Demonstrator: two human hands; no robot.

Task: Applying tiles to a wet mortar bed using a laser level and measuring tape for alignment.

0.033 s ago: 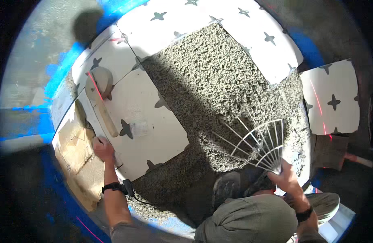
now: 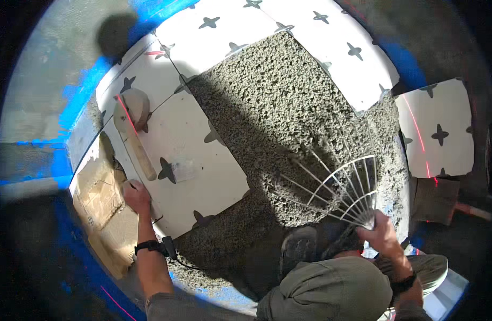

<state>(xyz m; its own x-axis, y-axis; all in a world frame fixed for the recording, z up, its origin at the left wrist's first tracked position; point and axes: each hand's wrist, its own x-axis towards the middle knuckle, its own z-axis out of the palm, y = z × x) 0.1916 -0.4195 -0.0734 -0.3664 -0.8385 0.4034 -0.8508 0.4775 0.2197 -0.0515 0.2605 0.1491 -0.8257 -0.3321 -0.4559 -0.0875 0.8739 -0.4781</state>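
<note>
My right hand [image 2: 381, 234] grips the handle of a fan-shaped wire rake [image 2: 361, 195]. Its tines lie over the coarse grey mortar bed [image 2: 256, 91], partly in shadow. My left hand [image 2: 137, 197] is closed at the edge of a white tile [image 2: 182, 150] with dark cross marks; what its fingers hold, if anything, is hidden. Just above that hand, a round-headed mallet [image 2: 131, 109] lies on the tiles, its pale handle pointing toward me.
More white tiles [image 2: 342, 43] border the mortar at the back. A separate tile [image 2: 438, 117] sits at the right, above a dark tool [image 2: 436, 200] with a pale handle. Tan sheet pieces [image 2: 99, 198] lie at the left. Blue-coated strips [image 2: 83, 91] edge the work surface.
My right hand and the rake have shifted slightly to the right. My left hand stays in the same place.
</note>
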